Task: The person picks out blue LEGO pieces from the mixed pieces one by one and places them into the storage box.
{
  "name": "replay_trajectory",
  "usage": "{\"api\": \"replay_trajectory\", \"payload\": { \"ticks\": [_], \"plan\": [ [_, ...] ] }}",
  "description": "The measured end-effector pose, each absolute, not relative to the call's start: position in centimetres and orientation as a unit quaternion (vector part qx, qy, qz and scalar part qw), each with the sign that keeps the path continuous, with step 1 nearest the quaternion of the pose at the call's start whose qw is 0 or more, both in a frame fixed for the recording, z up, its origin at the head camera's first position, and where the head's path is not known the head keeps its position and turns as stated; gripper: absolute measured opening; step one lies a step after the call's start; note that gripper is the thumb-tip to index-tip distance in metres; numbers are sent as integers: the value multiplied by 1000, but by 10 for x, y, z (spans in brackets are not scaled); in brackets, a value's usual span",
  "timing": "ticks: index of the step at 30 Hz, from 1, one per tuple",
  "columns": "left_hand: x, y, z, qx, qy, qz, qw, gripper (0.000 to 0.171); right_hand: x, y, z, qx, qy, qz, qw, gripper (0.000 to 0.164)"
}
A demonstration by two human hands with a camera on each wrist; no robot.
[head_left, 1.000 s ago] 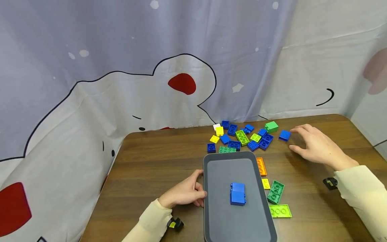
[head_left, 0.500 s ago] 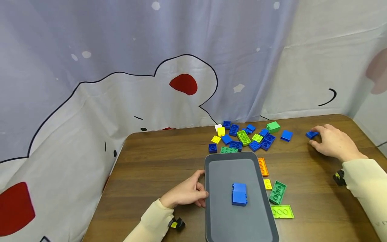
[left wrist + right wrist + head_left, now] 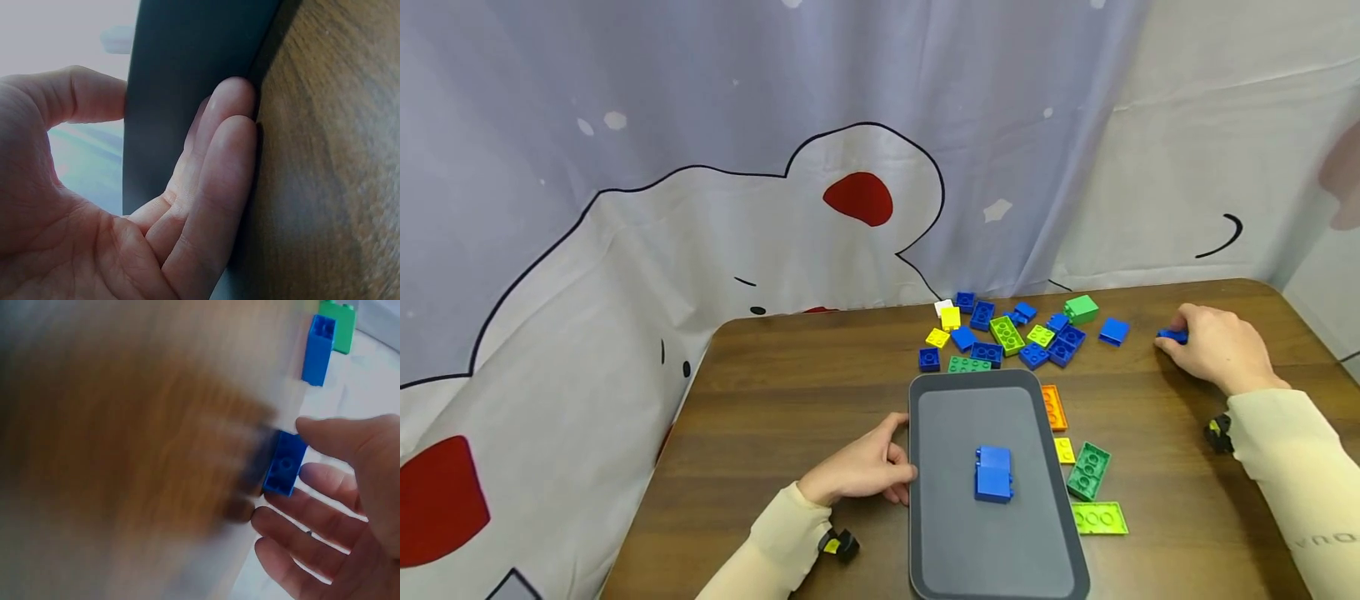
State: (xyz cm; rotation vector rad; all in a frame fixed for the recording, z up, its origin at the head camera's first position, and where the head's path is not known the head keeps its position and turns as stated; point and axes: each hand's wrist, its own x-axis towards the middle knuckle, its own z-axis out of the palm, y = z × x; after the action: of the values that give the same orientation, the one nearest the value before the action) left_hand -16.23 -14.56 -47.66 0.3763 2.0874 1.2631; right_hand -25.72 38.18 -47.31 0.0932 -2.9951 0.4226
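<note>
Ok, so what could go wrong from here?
The right hand seems to hold its blue brick by the fingertips, so that could slip. If the left hand pushes the tray rightward, that may shove the yellow brick close alongside. And a low carry toward the tray might knock the loose blue brick just left of the right hand.

Left hand (image 3: 859, 468), thumb (image 3: 90, 97) opposite its fingers (image 3: 226, 165), right arm (image 3: 1292, 475) stretched farther forward, right hand (image 3: 1221, 346) curled
</note>
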Motion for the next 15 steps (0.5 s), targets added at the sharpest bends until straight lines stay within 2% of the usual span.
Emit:
{"api": "replay_trajectory", "payload": {
  "ticks": [7,15],
  "plan": [
    [-162,-145,-477,142,798,482,331,84,-250,367,-469,9,-984,170,47,33],
    [-163,-145,-476,143,802,477,331,84,-233,315,-457,54,-970,212,110,28]
  ]
}}
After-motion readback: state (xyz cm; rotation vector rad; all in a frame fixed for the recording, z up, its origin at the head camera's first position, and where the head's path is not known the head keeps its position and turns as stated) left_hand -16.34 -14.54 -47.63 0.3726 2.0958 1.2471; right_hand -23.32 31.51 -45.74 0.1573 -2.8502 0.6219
